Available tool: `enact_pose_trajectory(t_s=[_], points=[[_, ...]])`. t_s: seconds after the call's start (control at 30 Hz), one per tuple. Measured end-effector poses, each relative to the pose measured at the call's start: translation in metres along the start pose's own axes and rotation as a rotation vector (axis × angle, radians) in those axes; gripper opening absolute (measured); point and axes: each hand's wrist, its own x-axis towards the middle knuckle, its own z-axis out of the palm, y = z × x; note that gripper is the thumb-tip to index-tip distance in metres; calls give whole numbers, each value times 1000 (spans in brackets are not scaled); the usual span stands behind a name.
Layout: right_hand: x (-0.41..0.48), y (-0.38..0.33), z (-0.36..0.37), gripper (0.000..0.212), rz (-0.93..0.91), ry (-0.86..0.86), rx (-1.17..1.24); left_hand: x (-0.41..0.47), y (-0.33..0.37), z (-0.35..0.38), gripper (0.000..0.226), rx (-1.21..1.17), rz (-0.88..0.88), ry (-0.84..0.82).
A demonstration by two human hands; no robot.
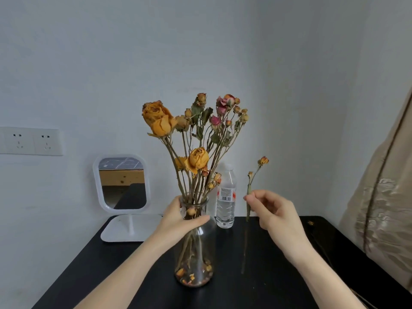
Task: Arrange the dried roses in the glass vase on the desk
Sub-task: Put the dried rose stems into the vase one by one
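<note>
where both forearms reach in over the black desk (267, 275), the glass vase (194, 266) stands upright near the middle of it, with loose petals lying at its bottom. the left hand (178, 219) grips the vase by its neck, thumb across the near side and fingers curled round the far side. to the right, apart from the vase, the right hand (275, 214) pinches a single rose stem (249, 190) between thumb and forefinger, the other fingers loosely curled. the stem stands nearly upright, small buds at its top; whether its lower end touches the desk cannot be told. the dried roses (196, 130), orange and pink, rise from the vase mouth and fan apart. just behind the vase stands a water bottle (225, 206). further back on the left is a white mirror (122, 184) on its stand, and on the wall a double socket (31, 141). a beige curtain (383, 197) hangs at the right edge.
</note>
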Motion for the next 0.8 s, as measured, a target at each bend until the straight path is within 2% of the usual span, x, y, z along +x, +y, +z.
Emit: enact_pose_trajectory(t_s=[0.17, 0.27, 0.43, 0.53, 0.67, 0.8], points=[[10, -26, -1, 11, -108, 70, 114, 2, 0, 15, 65, 22, 10, 226], [16, -37, 0, 11, -174, 90, 157, 2, -2, 15, 64, 24, -14, 263], [22, -51, 8, 10, -289, 113, 174, 0, -1, 14, 48, 42, -1, 218], [24, -56, 12, 9, -352, 111, 165, 1, -2, 11, 45, 52, 5, 176], [27, -57, 21, 12, -383, 89, 76, 3, -2, 8, 46, 34, 4, 115], [28, -55, 31, 15, -400, 72, -6, 5, 1, 4, 37, 27, -2, 34]])
